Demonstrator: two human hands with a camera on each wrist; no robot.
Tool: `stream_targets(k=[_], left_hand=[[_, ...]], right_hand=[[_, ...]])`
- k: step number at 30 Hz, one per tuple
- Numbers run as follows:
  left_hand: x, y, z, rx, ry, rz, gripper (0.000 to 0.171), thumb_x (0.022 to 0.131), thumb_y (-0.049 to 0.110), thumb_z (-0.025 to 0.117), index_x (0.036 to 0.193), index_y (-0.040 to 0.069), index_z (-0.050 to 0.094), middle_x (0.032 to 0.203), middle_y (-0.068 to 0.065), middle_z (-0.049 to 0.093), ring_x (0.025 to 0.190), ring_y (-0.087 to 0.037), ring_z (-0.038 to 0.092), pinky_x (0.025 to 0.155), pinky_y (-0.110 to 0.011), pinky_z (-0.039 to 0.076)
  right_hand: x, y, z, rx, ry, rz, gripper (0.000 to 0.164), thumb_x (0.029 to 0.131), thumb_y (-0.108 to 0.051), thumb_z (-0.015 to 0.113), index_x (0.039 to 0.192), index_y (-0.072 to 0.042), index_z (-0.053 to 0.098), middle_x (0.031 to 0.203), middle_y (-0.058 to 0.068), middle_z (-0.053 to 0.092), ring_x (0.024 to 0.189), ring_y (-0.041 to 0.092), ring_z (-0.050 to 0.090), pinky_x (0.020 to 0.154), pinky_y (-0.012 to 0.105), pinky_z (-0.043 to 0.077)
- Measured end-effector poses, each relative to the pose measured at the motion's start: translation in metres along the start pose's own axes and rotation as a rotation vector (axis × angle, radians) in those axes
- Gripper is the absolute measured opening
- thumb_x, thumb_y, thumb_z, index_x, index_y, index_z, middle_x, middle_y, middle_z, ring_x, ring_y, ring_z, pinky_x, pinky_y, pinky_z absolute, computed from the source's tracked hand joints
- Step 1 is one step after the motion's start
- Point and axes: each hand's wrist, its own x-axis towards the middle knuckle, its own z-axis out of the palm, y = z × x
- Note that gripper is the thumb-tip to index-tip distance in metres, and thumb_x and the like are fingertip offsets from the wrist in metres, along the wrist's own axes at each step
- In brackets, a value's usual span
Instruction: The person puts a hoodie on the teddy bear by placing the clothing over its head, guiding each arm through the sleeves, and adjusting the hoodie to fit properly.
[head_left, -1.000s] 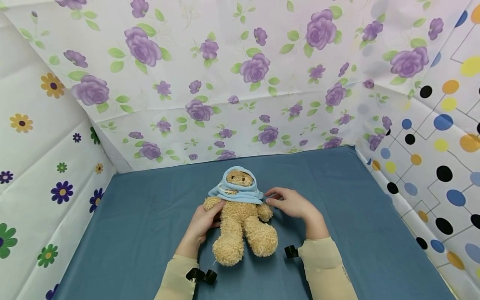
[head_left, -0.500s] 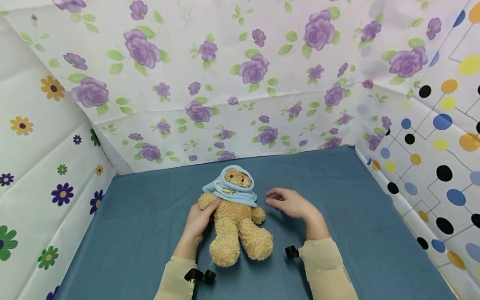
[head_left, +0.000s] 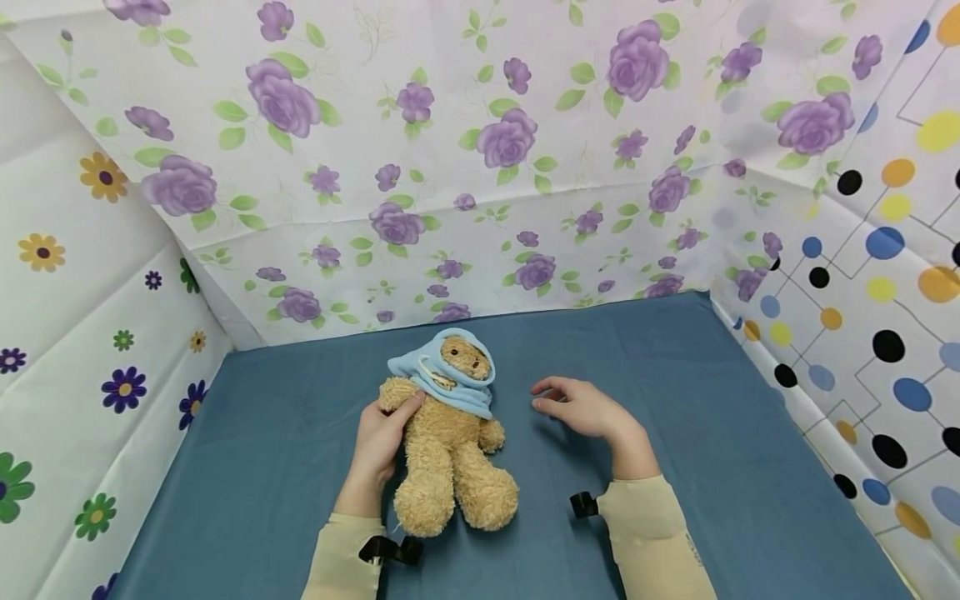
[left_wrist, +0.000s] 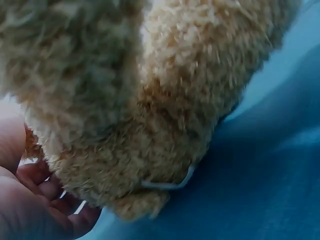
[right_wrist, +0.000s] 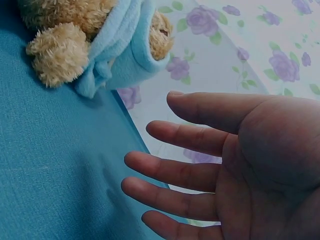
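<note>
A blue cloth (head_left: 765, 467) covers the worktop, three white sheets rising round it. The back sheet (head_left: 450, 187), creased across its width, carries purple roses and green leaves; the left sheet (head_left: 67, 308) shows scattered daisies — orange, purple, green. On the right sheet (head_left: 855, 333), thin lines link coloured dots — black, blue, yellow, orange. Shadows are soft.

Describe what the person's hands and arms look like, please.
The left hand and right hand are bare. The left sleeve and right sleeve are pale beige, each with a black fitting near its end; the right one bears a small dark marking, illegible.
</note>
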Motion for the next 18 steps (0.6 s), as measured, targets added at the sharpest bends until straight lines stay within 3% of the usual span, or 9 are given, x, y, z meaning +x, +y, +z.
stream_targets(k=[14,18], left_hand=[[-0.005,0.024,-0.023,-0.095,0.137,0.100,0.041,0.092,0.033,0.089,0.115,0.002,0.076,0.091,-0.009,0.069,0.074,-0.023,0.071,0.065,-0.039,0.062],[-0.008,0.034,-0.032,-0.073,0.170,0.146,0.036,0.091,0.028,0.090,0.114,0.002,0.078,0.096,-0.009,0.069,0.078,-0.023,0.071,0.067,-0.037,0.062]], right_hand=[[-0.001,-0.001,0.000,-0.006,-0.003,0.003,0.041,0.110,-0.040,0.063,0.144,-0.018,0.066,0.130,0.006,0.069,0.110,0.023,0.066,0.093,0.052,0.053],[-0.002,0.001,-0.001,-0.010,-0.006,-0.004,0.042,0.110,-0.040,0.063,0.144,-0.018,0.066,0.131,0.006,0.069,0.109,0.022,0.066,0.093,0.051,0.053]])
